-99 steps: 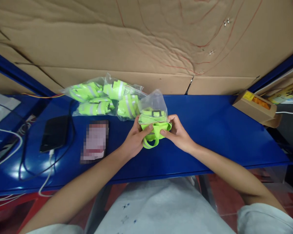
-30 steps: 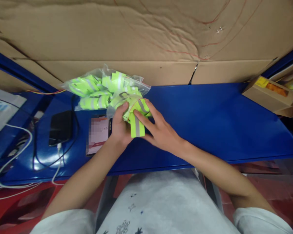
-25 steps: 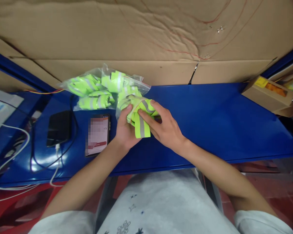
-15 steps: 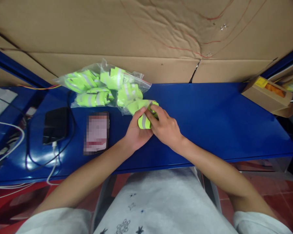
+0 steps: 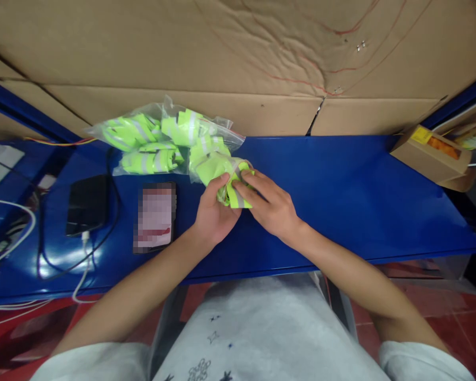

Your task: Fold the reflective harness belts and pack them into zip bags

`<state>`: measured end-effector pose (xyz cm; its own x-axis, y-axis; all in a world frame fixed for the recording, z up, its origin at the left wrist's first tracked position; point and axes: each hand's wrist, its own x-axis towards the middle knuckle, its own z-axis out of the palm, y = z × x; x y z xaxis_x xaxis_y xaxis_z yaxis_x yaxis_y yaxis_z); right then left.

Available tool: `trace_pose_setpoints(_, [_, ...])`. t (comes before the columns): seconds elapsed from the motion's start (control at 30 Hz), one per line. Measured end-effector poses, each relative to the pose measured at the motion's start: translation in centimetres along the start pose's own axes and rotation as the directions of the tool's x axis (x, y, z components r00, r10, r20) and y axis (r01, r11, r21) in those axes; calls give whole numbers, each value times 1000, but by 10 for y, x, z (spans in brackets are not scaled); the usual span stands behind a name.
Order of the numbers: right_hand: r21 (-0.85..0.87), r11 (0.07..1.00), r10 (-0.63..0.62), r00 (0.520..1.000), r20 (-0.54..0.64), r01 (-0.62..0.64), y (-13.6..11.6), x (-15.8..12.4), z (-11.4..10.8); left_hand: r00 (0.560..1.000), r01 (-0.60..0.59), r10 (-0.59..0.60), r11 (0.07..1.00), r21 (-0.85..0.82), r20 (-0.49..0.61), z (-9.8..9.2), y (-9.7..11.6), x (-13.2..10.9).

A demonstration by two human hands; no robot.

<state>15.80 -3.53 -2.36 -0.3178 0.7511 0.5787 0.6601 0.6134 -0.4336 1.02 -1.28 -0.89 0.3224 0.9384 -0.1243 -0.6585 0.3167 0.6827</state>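
Note:
Between my two hands is a rolled fluorescent yellow-green reflective band (image 5: pixel 239 199) with a grey stripe. My left hand (image 5: pixel 214 214) cups it from the left, thumb on top and fingers hidden beneath. From the right, the fingers of my right hand (image 5: pixel 275 205) press on the roll's upper side. Right behind the roll lies a clear zip bag (image 5: pixel 210 159) with more yellow-green reflective material, its edge touching the held roll. Farther left, another clear bag (image 5: pixel 140 132) holds several similar rolls.
The blue table (image 5: pixel 341 201) carries a phone (image 5: pixel 155 217) with a blurred screen and a black device (image 5: pixel 88 205) with a white cable at left. A cardboard box (image 5: pixel 430 156) stands at the right end. Brown cardboard (image 5: pixel 182 53) lines the back.
My right fingers have spread a little over the roll, and the roll has turned and shifted slightly between my hands. My left hand has moved slightly left.

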Motion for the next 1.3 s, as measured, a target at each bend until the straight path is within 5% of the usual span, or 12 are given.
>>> trace_pose_setpoints(0.13, [-59,997,-56,997,55,59,-3,-1,7,992,123,-123,992,-17,-15,-4,-4,-3])
trace_pose_setpoints(0.37, [-67,998,19,992,128,-11,-9,25,15,973,224,-229,968,-110,-34,-2,-1,-2])
trace_pose_setpoints(0.47, [110,993,41,997,61,-48,-6,34,-2,982,164,-165,986,21,93,3,4,-4])
trace_pose_setpoints(0.53, [283,954,101,995,10,-100,1,34,-16,974,127,-169,960,250,153,2,9,-10])
trace_pose_setpoints(0.6, [482,849,238,971,15,-215,13,31,-26,981,43,-138,832,553,132,-4,17,-22])
trace_pose_setpoints(0.67, [656,668,373,920,115,-353,27,28,-27,992,-128,66,586,800,110,-10,27,-37])
trace_pose_setpoints(0.77, [784,392,431,849,306,-481,45,26,-16,869,-357,412,140,924,274,-16,47,-46])
trace_pose_setpoints(0.87, [806,252,380,821,426,-535,51,26,-2,841,-414,272,-231,880,467,-14,62,-26])
trace_pose_setpoints(0.97, [774,357,310,848,429,-523,46,23,0,878,-400,77,-424,812,472,-8,70,7])
trace_pose_setpoints(1.1, [543,803,123,960,253,-246,33,11,-25,946,-298,-92,-621,725,310,7,76,25])
trace_pose_setpoints(1.17, [353,933,-26,968,250,-66,29,6,-45,941,-328,-118,-552,767,317,14,79,21])
trace_pose_setpoints(1.3, [249,966,-139,953,269,71,30,5,-83,906,-417,-205,-290,861,370,19,75,9])
